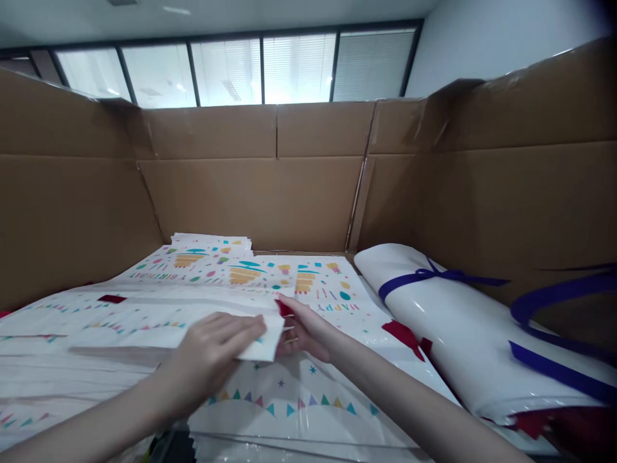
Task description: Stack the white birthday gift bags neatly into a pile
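Observation:
My left hand (214, 350) is closed on the folded end of a white printed plastic bag (267, 341), thumb and fingers pressed together over it. At the end of that fold is my right hand (303, 328), its fingers curled around the edge beside a small red piece (283, 308). Beneath both hands lies a stack of flat white plastic bags (308, 424) printed with bunting, cakes and "HAPPY BIRTHDAY" lettering. The right fingertips are partly hidden behind the fold.
Tall cardboard walls (231, 199) enclose the left, back and right. On the right lies a rolled white plastic bundle (429, 334) tied with a purple ribbon (409, 280). Red pieces (403, 337) rest near it. More layered bags (62, 373) spread to the left.

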Demonstrator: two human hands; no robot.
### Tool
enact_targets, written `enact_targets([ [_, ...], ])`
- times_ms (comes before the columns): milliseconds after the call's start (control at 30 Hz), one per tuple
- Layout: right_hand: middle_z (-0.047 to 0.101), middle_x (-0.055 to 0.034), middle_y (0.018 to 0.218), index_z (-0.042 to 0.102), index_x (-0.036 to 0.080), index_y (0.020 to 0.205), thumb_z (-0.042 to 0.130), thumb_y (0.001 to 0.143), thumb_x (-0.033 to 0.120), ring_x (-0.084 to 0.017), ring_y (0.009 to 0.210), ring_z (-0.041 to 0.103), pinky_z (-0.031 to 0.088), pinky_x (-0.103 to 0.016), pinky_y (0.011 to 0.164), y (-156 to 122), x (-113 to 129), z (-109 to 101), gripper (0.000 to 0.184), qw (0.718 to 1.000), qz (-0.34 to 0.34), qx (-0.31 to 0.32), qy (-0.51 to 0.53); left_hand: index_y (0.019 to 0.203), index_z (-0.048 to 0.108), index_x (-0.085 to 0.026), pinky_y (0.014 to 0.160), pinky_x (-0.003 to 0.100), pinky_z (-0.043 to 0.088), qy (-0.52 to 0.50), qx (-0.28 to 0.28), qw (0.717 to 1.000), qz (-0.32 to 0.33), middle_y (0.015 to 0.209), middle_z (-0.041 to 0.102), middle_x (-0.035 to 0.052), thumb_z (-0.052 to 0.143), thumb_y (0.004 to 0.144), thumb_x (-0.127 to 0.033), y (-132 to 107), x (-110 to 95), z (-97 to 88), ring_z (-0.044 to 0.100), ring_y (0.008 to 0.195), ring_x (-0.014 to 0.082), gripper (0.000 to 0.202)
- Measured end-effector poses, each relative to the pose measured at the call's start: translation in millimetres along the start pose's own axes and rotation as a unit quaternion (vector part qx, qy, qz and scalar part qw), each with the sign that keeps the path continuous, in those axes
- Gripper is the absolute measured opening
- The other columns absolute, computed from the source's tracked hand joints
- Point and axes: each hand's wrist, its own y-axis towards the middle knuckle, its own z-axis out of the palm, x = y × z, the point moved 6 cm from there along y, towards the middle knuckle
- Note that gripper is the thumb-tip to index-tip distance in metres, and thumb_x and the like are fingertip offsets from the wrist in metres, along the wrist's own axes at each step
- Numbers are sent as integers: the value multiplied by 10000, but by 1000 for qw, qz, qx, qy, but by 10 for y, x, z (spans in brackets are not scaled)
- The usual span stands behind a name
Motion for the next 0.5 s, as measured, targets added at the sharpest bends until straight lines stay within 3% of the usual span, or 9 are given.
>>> enact_targets([
  [100, 676, -49, 889, 575, 164, 990, 610, 862, 295, -130, 749, 647, 540, -234, 684, -193, -50, -272, 186, 997, -22, -59, 40, 1280, 504, -134, 818, 386, 546, -25, 73, 996, 38, 1253, 627, 87, 378, 927, -105, 165, -412, 245, 623, 1084, 233, 376],
  [167, 681, -55, 943, 582, 159, 998, 684, 803, 223, -131, 787, 649, 539, -225, 693, -385, -87, -505, 229, 994, -29, -89, 48, 1331, 470, -146, 867, 409, 536, -27, 113, 992, 43, 1334, 568, 81, 388, 909, -99, 145, -516, 350, 576, 1163, 249, 432],
  [233, 682, -56, 968, 588, 157, 990, 735, 765, 209, -136, 805, 655, 545, -226, 696, -598, -125, -764, 274, 992, -26, -115, 47, 1376, 433, -173, 923, 427, 510, -21, 131, 991, 31, 1397, 510, 72, 407, 890, -93, 63, -476, 413, 518, 1233, 263, 494],
  [367, 685, -35, 891, 565, 170, 943, 804, 713, 231, -128, 751, 664, 550, -209, 645, -1027, -203, -1265, 338, 986, 10, -167, 25, 1442, 355, -228, 978, 445, 469, -24, 151, 988, -9, 1446, 452, 61, 455, 806, -81, -172, -202, 514, 465, 1285, 275, 660],
  [500, 691, -84, 1008, 549, 165, 1040, 846, 661, 268, -176, 844, 691, 573, -251, 686, -1379, -228, -1547, 493, 984, 40, -176, 8, 1445, 357, -283, 923, 390, 498, -37, 173, 984, -23, 1418, 489, 26, 440, 744, -45, -340, -130, 603, 549, 1201, 258, 745],
])
